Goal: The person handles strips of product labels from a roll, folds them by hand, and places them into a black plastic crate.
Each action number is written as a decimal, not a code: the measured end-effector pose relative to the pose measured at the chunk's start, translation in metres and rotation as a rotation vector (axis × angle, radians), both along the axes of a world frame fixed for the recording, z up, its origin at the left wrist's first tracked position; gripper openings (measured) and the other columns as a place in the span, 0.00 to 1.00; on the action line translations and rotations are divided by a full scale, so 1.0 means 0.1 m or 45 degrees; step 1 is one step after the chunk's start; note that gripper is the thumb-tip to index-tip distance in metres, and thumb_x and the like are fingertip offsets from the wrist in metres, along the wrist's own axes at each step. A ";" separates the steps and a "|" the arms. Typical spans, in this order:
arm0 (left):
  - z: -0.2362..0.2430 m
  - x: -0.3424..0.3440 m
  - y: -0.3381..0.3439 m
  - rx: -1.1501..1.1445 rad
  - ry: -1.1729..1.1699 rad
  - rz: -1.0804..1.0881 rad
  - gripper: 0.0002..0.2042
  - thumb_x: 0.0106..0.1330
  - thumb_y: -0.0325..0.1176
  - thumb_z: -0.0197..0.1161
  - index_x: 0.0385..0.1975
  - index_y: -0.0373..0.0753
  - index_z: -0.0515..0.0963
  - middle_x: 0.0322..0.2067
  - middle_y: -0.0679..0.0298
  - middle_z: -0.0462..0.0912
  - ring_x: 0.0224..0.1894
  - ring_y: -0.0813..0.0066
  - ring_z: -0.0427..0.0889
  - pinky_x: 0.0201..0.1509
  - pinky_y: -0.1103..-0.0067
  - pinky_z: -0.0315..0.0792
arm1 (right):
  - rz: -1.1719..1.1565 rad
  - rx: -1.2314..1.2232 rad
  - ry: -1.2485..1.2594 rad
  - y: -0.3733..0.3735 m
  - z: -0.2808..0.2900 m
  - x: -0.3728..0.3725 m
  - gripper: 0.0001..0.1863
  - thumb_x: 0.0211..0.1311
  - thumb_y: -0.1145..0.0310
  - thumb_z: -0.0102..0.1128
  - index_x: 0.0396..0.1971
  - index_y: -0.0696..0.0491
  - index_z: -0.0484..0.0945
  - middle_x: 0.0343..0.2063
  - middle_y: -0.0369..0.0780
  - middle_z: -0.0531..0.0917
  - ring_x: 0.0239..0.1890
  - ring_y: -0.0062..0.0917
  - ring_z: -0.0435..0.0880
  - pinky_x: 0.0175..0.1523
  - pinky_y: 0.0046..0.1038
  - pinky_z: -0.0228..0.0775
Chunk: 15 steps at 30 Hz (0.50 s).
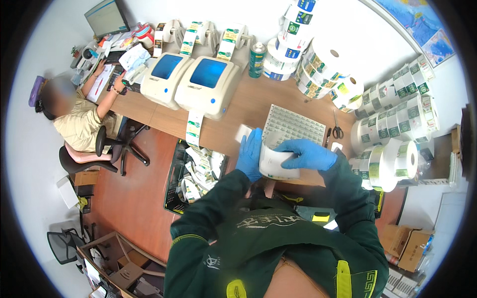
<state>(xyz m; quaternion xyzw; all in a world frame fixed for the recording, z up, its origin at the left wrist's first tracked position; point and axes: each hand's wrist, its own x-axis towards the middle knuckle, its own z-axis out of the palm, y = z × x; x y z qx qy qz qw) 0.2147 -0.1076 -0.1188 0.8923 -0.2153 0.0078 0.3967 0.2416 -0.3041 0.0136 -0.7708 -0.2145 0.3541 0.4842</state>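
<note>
- Our wooden desk [243,107]: label rolls [385,130] crowd right edge
- We pinch white label sheet [272,161], right hand [309,155], front edge; left hand [250,155] alongside, grip unclear
- Red-brown floor [131,198] below

Two cream printers [207,87] are sitting side by side on the desk [144,110], blue windows up; one is trailing a label strip [194,129] toward a black crate [174,201] that's holding loose strips [199,171]. Green can [256,62] is standing just beside stacked label rolls [279,55]. Scissors [338,131] are lying near a black marker [328,136]. Co-worker [82,124] in tan shirt is sitting far left, monitor [106,20] standing beyond. Wall map [412,20] is hanging upper right; cardboard boxes [413,248] are resting lower right.
</note>
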 end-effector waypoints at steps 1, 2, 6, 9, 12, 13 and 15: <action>-0.15 -0.02 0.02 -0.369 0.179 0.021 0.48 0.49 0.45 0.65 0.63 0.30 0.42 0.62 0.47 0.51 0.66 0.52 0.48 0.68 0.61 0.36 | 0.022 0.007 0.003 0.08 0.09 -0.05 0.23 0.50 0.69 0.61 0.48 0.57 0.72 0.42 0.46 0.78 0.44 0.31 0.76 0.51 0.27 0.65; -0.16 -0.03 0.04 -0.754 0.333 0.051 0.48 0.48 0.45 0.66 0.63 0.29 0.43 0.61 0.46 0.53 0.65 0.51 0.50 0.68 0.62 0.37 | 0.050 0.011 0.007 0.15 0.15 -0.11 0.23 0.49 0.69 0.61 0.48 0.58 0.72 0.42 0.46 0.78 0.44 0.32 0.76 0.51 0.27 0.65; 0.13 -0.36 0.40 -0.702 0.062 0.077 0.49 0.45 0.46 0.69 0.63 0.30 0.46 0.61 0.45 0.55 0.64 0.50 0.54 0.67 0.60 0.42 | 0.134 0.031 0.111 0.35 0.43 -0.34 0.24 0.45 0.69 0.65 0.46 0.58 0.74 0.39 0.43 0.79 0.40 0.27 0.76 0.46 0.26 0.66; 0.58 -0.56 0.63 -0.835 0.172 0.003 0.42 0.51 0.38 0.65 0.63 0.33 0.48 0.56 0.51 0.63 0.59 0.56 0.62 0.63 0.64 0.50 | 0.142 -0.073 0.173 0.43 0.52 -0.50 0.24 0.41 0.71 0.68 0.43 0.58 0.76 0.36 0.40 0.79 0.39 0.21 0.75 0.43 0.23 0.66; 0.54 -0.65 0.69 -0.886 0.428 -0.222 0.39 0.55 0.33 0.62 0.64 0.35 0.47 0.49 0.57 0.71 0.52 0.65 0.68 0.57 0.74 0.62 | 0.067 0.076 0.293 0.30 0.30 -0.65 0.24 0.38 0.72 0.69 0.40 0.62 0.76 0.32 0.39 0.80 0.35 0.20 0.76 0.40 0.23 0.67; 0.81 -0.72 0.82 -0.361 0.080 -0.300 0.38 0.55 0.30 0.61 0.65 0.37 0.48 0.49 0.58 0.71 0.52 0.64 0.69 0.57 0.74 0.62 | 0.016 0.101 0.348 0.28 0.26 -0.70 0.24 0.37 0.73 0.70 0.39 0.63 0.76 0.31 0.39 0.80 0.33 0.19 0.77 0.39 0.23 0.68; 0.64 -0.86 0.85 -0.612 0.126 -0.251 0.36 0.56 0.25 0.56 0.65 0.42 0.49 0.53 0.53 0.68 0.55 0.61 0.67 0.60 0.73 0.60 | 0.003 0.190 0.301 0.30 0.18 -0.79 0.25 0.36 0.73 0.69 0.40 0.64 0.76 0.31 0.40 0.81 0.34 0.20 0.78 0.40 0.22 0.70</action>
